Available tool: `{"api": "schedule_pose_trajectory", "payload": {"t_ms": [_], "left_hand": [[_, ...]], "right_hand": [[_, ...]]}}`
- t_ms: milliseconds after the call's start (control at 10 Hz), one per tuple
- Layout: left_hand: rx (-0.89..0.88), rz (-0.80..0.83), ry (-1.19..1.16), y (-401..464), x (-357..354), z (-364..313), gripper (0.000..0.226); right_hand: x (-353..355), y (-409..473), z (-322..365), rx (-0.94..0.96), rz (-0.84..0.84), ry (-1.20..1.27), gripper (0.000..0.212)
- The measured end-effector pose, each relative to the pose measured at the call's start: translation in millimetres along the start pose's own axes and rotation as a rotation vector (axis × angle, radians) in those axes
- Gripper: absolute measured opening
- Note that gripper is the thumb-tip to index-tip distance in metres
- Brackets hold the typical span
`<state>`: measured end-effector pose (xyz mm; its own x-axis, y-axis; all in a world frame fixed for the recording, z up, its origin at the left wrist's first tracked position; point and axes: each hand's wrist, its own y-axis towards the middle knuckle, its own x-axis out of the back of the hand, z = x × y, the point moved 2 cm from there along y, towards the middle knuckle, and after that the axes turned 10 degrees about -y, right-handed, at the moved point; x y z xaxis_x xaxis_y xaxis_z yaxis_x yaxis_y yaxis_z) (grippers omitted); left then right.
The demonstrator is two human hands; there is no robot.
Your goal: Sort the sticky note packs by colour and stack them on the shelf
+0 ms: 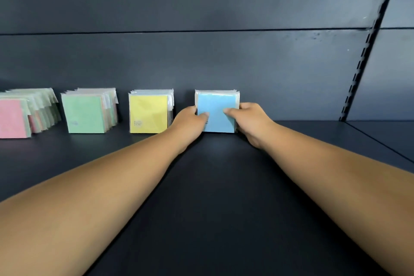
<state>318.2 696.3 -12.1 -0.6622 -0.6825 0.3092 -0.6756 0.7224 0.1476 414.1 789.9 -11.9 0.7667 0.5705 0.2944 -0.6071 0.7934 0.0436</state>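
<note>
A row of blue sticky note packs [216,105] stands upright against the dark back panel of the shelf [201,186]. My left hand [190,122] grips the row's left side with the thumb on the blue front. On the right side my right hand [248,121] grips it the same way. To the left stand a yellow row [149,113], a green row [86,114] with other colours behind it, and a pink-fronted row [12,119] that leans back and mixes pink and green packs.
A slotted upright [367,47] runs down the back panel at the right, where a second shelf board [394,136] begins. The shelf's dark surface stretches toward me between my forearms.
</note>
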Motion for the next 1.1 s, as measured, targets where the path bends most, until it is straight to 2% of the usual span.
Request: {"api": "schedule_pose_trajectory", "payload": {"t_ms": [200,500,600,800,900,1000,1100], "left_hand": [[0.016,-0.061,0.013,2.9,0.8,4.5,0.035],[-0.012,-0.038,0.021,2.3,0.9,4.8,0.029],[-0.016,-0.038,0.038,2.3,0.8,4.0,0.031],[0.019,-0.004,0.134,3.4,2.6,2.5,0.039],[-0.004,0.01,0.254,-7.5,4.2,-2.6,0.045],[-0.173,-0.008,0.401,-27.6,10.9,-5.8,0.053],[-0.325,-0.002,0.498,-61.8,29.3,-19.4,0.056]], "right_hand": [[-1.5,0.5,-1.6,0.032,-0.073,-0.142,0.022],[-3.0,1.6,-0.9,0.067,-0.008,-0.179,0.016],[-5.6,2.6,1.6,0.049,0.016,-0.229,0.028],[-5.5,2.7,2.1,0.009,0.033,-0.209,0.03],[0.3,-6.2,7.5,-0.01,-0.07,-0.321,0.034],[6.1,-26.5,15.1,0.066,-0.183,-0.586,0.036],[6.0,-61.9,28.2,0.181,-0.234,-0.793,0.053]]}}
